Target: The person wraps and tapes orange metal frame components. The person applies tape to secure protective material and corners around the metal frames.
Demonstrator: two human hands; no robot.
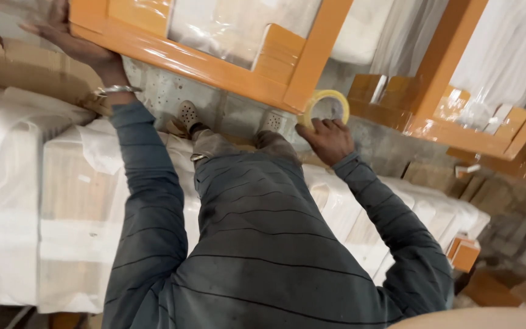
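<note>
Orange frame held at its edge; tape roll up at its corner.

Left hand (71,36) fingers spread flat against the orange wooden frame (214,67), steadying its lower edge. Right hand (329,139) fingers curled around a yellowish tape roll (326,107), touching the frame's lower corner. Plastic wrap (226,27) already covers the panel; no tape strip visible yet, so sealing appears outstanding. White wrapped bundles (62,201) lie below.
</note>
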